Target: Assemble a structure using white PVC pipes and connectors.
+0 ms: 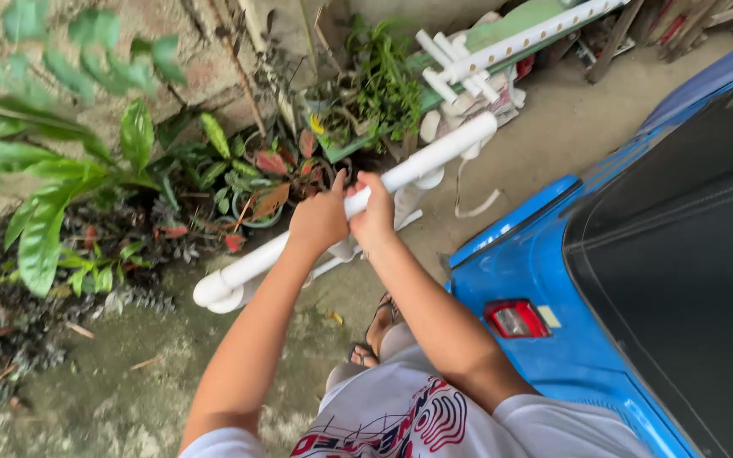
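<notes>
1. Pipe point(434, 157): long white plastic tube, held slanting from lower left to upper right, above the ground and in front of the plants. Its lower end point(211, 288) is rounded, with what looks like a fitting beneath it; I cannot tell if that fitting rests on the ground. A thinner white tube runs under it, joined by short pieces; the joints are partly hidden by the hands.
2. Left hand point(320, 220): clenched around the pipe near its middle, knuckles up, thumb raised beside the tube.
3. Right hand point(375, 212): clenched around the pipe just beside the left hand, the two touching or nearly so.
4. Handling, as a judgement: the pipe looks stiff and hollow, so probably light for its length. The surface appears smooth and may slip in the palm. Held at the middle, it should balance; the long ends would swing and could knock nearby things. The joined fittings seem the weakest places, so the straight run between them is the better hold.
5. Plants point(61, 187): green and reddish leaves along a rough wall, left of the pipe, close to its lower end.
6. Pipe rack point(485, 51): more white tubes and stubs, one with a row of holes, heaped near the top, just beyond the pipe's upper end.
7. Car point(570, 322): blue, with a red tail lamp, right of the person, near the right forearm.
8. Ground point(95, 382): bare, mossy concrete; a sandalled foot shows below the hands.
</notes>
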